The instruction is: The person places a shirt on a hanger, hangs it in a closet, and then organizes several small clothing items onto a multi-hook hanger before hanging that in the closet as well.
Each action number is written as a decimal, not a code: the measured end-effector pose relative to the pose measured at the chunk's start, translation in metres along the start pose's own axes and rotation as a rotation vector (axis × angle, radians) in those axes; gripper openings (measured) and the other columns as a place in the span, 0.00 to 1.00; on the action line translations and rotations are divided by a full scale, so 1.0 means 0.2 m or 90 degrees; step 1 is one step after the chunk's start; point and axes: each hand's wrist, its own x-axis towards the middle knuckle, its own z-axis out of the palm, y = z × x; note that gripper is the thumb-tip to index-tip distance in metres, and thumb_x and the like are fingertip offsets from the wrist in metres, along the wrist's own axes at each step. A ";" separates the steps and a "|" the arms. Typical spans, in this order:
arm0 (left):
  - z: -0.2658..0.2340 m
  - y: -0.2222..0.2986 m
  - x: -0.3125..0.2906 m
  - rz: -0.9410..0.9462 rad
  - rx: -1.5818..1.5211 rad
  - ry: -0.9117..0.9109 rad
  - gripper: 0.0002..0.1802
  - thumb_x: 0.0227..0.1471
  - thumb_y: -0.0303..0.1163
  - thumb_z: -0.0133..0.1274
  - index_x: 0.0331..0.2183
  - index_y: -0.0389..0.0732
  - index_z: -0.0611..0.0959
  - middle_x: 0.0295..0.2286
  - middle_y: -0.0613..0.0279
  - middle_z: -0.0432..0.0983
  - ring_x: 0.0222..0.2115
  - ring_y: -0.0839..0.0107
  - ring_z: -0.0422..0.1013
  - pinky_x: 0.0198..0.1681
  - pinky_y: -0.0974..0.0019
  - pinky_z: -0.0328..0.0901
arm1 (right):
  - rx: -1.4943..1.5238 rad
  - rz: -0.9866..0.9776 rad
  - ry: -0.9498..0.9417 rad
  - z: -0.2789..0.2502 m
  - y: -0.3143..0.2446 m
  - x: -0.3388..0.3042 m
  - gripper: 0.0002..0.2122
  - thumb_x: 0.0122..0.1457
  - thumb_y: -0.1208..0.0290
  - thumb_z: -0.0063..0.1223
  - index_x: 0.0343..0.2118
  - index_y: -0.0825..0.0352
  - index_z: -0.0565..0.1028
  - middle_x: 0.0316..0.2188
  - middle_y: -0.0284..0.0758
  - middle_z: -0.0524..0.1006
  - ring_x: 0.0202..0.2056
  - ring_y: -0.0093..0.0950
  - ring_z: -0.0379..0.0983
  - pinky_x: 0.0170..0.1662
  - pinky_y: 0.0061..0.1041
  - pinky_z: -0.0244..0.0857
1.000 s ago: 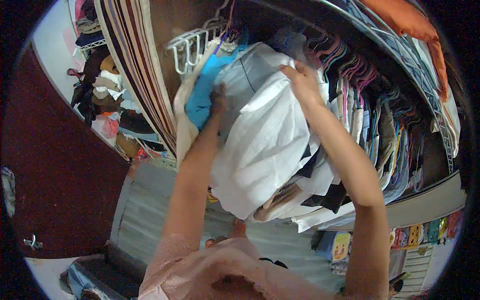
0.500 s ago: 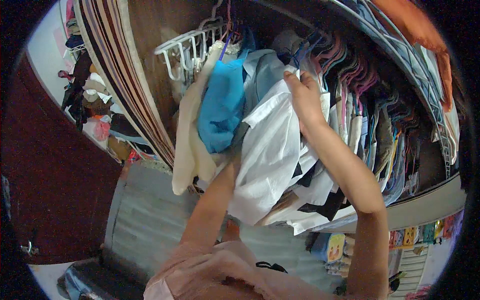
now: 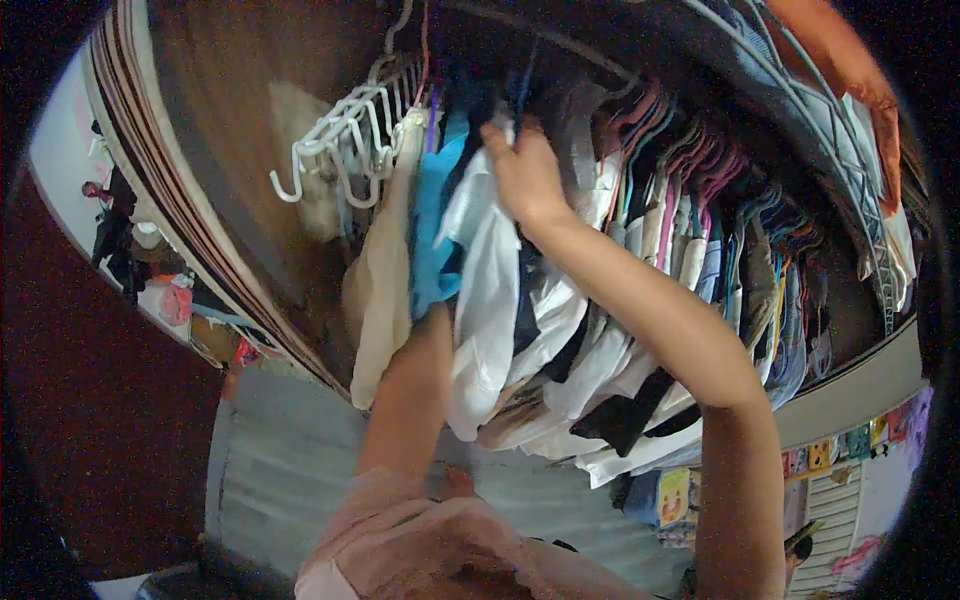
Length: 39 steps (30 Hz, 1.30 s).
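Observation:
Up by the collar of a white shirt [image 3: 485, 320], my right hand [image 3: 525, 170] is closed on the cloth just below its hanger, thumb to the left. The shirt hangs nearly edge-on. From below, my left forearm [image 3: 405, 395] reaches in between the blue garment [image 3: 435, 255] and the white shirt; the hand itself is hidden among the clothes. Left of the blue garment hangs a long cream garment [image 3: 385, 285]. Other white and dark clothes [image 3: 590, 370] hang close against the shirt's right side.
A white multi-hook hanger [image 3: 355, 140] hangs at the rod's left end. Many clothes on pink and blue hangers [image 3: 700, 165] crowd the right. A striped curtain [image 3: 170, 190] borders the left, and an orange cloth [image 3: 830, 50] lies at the upper right.
My right hand has moved left with the white shirt, which has turned from spread out to nearly edge-on. The blue garment now shows as a narrower strip.

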 end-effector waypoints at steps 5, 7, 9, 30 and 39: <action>-0.32 0.26 -0.08 -0.047 -0.382 -0.043 0.34 0.48 0.47 0.46 0.51 0.36 0.59 0.50 0.52 0.56 0.50 0.63 0.54 0.51 0.67 0.49 | 0.129 0.073 0.025 0.19 -0.01 0.03 0.23 0.52 0.54 0.45 0.29 0.79 0.69 0.29 0.57 0.71 0.37 0.51 0.67 0.42 0.38 0.60; -0.51 0.36 -0.16 -0.072 -0.514 -0.059 0.35 0.48 0.47 0.46 0.51 0.36 0.59 0.51 0.52 0.55 0.51 0.63 0.53 0.52 0.67 0.49 | 0.136 0.068 -0.002 0.17 -0.06 0.03 0.27 0.52 0.49 0.44 0.31 0.78 0.68 0.28 0.54 0.72 0.35 0.48 0.69 0.39 0.37 0.62; -0.66 0.46 -0.27 -0.095 -0.620 -0.076 0.36 0.47 0.48 0.47 0.52 0.36 0.58 0.51 0.53 0.54 0.52 0.64 0.53 0.52 0.68 0.48 | 0.242 0.203 -0.145 0.02 -0.16 0.01 0.28 0.52 0.45 0.41 0.34 0.75 0.66 0.22 0.45 0.73 0.24 0.33 0.73 0.25 0.30 0.66; -0.91 0.81 -0.93 0.326 -0.198 0.054 0.47 0.40 0.37 0.58 0.54 0.30 0.49 0.52 0.44 0.52 0.53 0.61 0.51 0.55 0.65 0.45 | -0.269 -0.096 -0.082 -0.34 -0.23 -0.11 0.29 0.48 0.48 0.47 0.44 0.71 0.68 0.41 0.50 0.69 0.44 0.43 0.66 0.46 0.31 0.59; -0.94 0.80 -1.12 0.357 -0.185 0.051 0.43 0.42 0.41 0.56 0.54 0.35 0.54 0.52 0.46 0.53 0.53 0.57 0.51 0.55 0.63 0.46 | -0.520 0.003 -0.015 -0.53 0.18 -0.13 0.38 0.37 0.56 0.57 0.49 0.75 0.58 0.46 0.51 0.63 0.48 0.49 0.58 0.53 0.36 0.49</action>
